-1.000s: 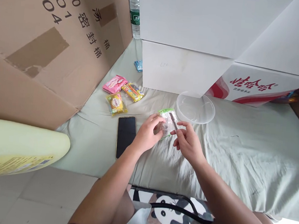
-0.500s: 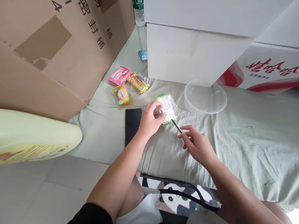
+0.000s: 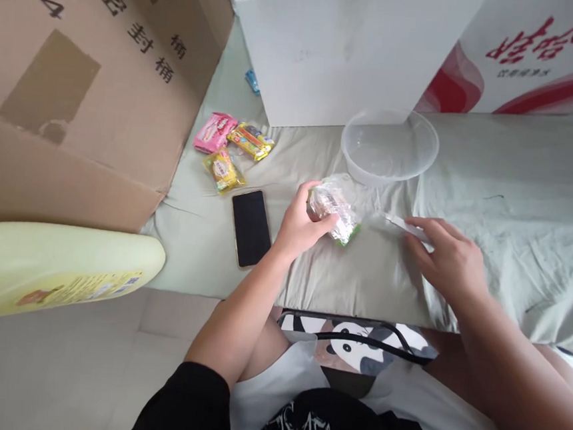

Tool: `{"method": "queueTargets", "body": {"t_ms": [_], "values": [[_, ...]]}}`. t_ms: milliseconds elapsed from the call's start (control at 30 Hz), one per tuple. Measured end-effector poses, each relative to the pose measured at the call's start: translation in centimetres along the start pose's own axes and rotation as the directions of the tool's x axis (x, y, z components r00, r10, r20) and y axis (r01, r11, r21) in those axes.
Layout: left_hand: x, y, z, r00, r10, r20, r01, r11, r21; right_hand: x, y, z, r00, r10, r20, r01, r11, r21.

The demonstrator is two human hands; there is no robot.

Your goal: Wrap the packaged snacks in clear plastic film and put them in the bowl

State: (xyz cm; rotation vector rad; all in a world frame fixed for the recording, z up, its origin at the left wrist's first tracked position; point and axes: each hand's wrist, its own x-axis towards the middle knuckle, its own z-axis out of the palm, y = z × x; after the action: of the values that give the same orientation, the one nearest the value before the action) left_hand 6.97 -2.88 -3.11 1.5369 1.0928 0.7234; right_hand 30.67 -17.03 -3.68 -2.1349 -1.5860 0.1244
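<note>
My left hand is closed on a shiny clear-and-silver snack packet with green ends, its thumb pressing the near side. In my right hand is a slim knife with a pale handle, its thin blade pointing left. The blade tip is apart from the packet, a short way to its right. Behind the hands stands a clear round plastic bowl. A black phone lies flat to the left of my left hand.
Small wrapped snacks lie at the left: a pink packet, a yellow bar and a yellow packet. A cardboard box and a pale green bottle-like container stand further left. White boxes line the back.
My right hand has moved right with the knife, taking the blade away from the packet. My left hand has turned the packet slightly. The view has shifted, showing more of the phone.
</note>
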Motion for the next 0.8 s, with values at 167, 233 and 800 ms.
{"method": "queueTargets", "body": {"t_ms": [167, 233, 800], "values": [[0.1, 0.7, -0.2, 0.996, 0.075, 0.039, -0.083, 0.964, 0.252, 0.3, 2.2, 0.4, 0.985, 0.04, -0.17, -0.056, 0.994, -0.096], [0.5, 0.7, -0.6, 0.989, 0.135, 0.052, -0.144, 0.952, 0.27, 0.3, 2.4, 0.6, 0.977, 0.008, -0.213, -0.012, 1.0, -0.02], [-0.4, 1.5, -1.0, 1.0, -0.015, -0.011, 0.017, 0.971, 0.239, -3.1, -1.3, 1.2, 0.931, -0.347, -0.114, 0.363, 0.846, 0.39]]}}
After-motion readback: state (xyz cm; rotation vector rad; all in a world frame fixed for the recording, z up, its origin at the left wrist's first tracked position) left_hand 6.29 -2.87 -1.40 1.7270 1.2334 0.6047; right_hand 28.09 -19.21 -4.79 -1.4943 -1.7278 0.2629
